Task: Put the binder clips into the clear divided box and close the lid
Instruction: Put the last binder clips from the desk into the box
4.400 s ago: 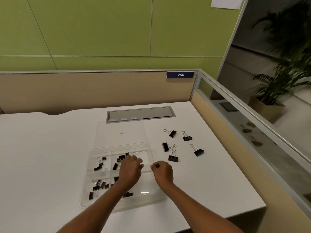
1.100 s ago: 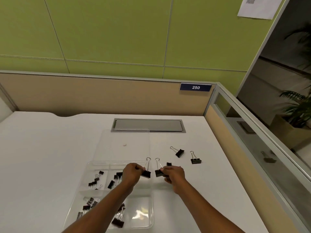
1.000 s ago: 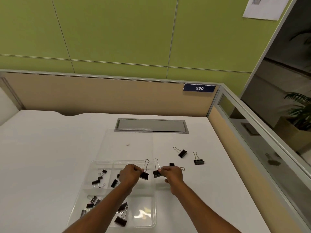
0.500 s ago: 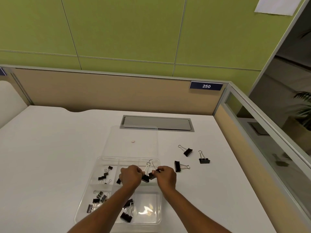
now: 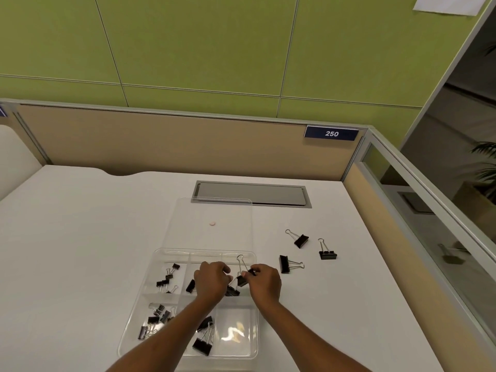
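Pinched in each hand, a binder clip hangs over the clear box's (image 5: 158, 267) far-right compartment.

Half a second back both hands sat slightly higher; now the left hand (image 5: 212, 281) presses its clip (image 5: 232, 291) down into the compartment, while the right hand (image 5: 264, 283) tilts its clip (image 5: 242, 280) upright, wire handle up. Three clips (image 5: 288, 264) lie on the desk (image 5: 80, 237) to the right, lid (image 5: 212, 224) open behind.

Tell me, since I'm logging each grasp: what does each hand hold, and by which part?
The right hand pinches a black binder clip by its body, wire handle up. The left hand grips another clip; where cannot be told.
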Available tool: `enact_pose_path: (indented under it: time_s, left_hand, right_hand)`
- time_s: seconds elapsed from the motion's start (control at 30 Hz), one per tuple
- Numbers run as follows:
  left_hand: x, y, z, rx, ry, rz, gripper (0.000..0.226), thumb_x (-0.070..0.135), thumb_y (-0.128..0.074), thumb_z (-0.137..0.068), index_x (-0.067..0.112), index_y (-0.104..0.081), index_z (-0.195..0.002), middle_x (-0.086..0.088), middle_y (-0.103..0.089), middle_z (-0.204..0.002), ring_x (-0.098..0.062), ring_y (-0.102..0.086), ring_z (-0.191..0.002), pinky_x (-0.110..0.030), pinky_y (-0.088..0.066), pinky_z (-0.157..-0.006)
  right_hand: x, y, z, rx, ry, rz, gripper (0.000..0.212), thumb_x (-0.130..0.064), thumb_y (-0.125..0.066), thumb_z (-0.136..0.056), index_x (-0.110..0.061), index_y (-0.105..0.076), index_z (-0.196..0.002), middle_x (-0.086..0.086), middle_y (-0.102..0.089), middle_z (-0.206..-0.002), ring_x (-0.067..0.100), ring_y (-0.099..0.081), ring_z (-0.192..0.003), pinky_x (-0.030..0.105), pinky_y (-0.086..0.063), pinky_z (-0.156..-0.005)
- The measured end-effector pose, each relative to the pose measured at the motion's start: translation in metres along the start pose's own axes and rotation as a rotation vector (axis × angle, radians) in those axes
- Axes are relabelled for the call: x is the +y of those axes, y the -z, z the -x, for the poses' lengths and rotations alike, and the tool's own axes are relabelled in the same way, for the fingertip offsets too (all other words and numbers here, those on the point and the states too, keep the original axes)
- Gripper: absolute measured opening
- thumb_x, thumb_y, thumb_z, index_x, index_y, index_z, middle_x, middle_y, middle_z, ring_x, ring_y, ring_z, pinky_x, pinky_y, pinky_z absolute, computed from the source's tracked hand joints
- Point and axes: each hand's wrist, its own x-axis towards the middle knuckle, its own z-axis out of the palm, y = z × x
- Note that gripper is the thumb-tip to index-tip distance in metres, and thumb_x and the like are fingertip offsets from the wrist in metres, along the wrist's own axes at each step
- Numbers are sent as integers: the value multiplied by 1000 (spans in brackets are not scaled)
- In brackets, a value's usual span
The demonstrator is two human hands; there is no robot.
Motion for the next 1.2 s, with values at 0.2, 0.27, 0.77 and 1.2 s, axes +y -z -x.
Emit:
enact_pose_path:
  time_s: [0.2, 0.27, 0.77, 1.2]
  left_hand:
    - [0, 3, -4, 154, -21, 201, 20, 23, -57, -83, 17, -73, -94, 0, -72, -78, -21, -61, -83, -36, -50, -74]
    - [2, 5, -5, 171, -31, 242, 22, 22, -54, -81, 17, -73, -92, -1, -71, -72, -21, -62, -76, -35, -52, -69]
    - [43, -5, -29, 172, -257, 113, 31, 34, -47, -77, 19, -73, -88, 4, -72, -75, -22, -58, -85, -34, -49, -71]
    - [121, -50, -53, -39, -485, -138, 36, 39, -61, -85, 18, -64, -114, -1, -71, -103, -24, -51, -111, -34, -39, -87]
  right_hand:
    - [1, -9, -1, 13, 92, 100, 33, -36, -77, -76, -23, -73, -106, 2, -65, -113, 19, -60, -102, 24, -45, -88]
    - [0, -12, 0, -16, 112, 166, 33, -37, -73, -80, -25, -71, -111, 2, -59, -122, 21, -52, -115, 24, -37, -93]
    - [19, 26, -26, 115, 252, 35, 20, -8, -76, -78, -14, -74, -97, -6, -58, -106, 19, -44, -123, 30, -43, -96]
    - [82, 102, -107, 281, -18, 120, 16, -21, -73, -82, -15, -73, -97, 2, -69, -102, 19, -41, -125, 29, -40, -97]
